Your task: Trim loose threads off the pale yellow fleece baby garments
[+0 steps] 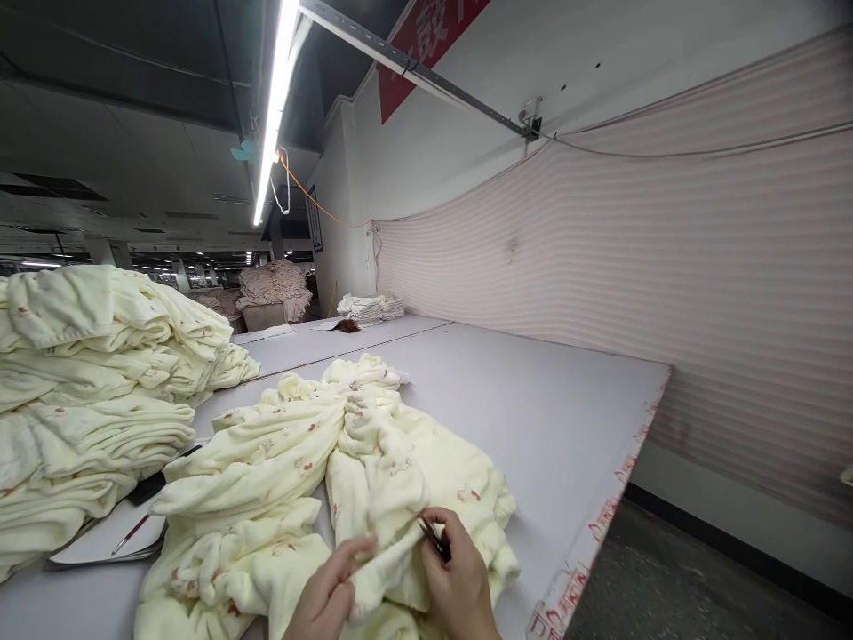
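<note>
Left hand (328, 588) pinched garment (383, 453); right hand (459, 578) gripped snips (435, 540) at it. Garment looked unfinished; couldn't tell whether stack (93, 436) was done.

Notebook (99, 544) bearing a pen (130, 535) observed left of the left hand (331, 591); striped sheeting (666, 240) hangs beyond the right hand (458, 573).

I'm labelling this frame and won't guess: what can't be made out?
All in the head view:
Dark tool: partly covered by the right hand; exact kind unclear.
Left hand: fingertips blurred.
Black object: partly covered by yellow cloth.
Red banner: cut off by the top edge; full wording lost.
Cloth pile: cut off by the left edge.
</note>
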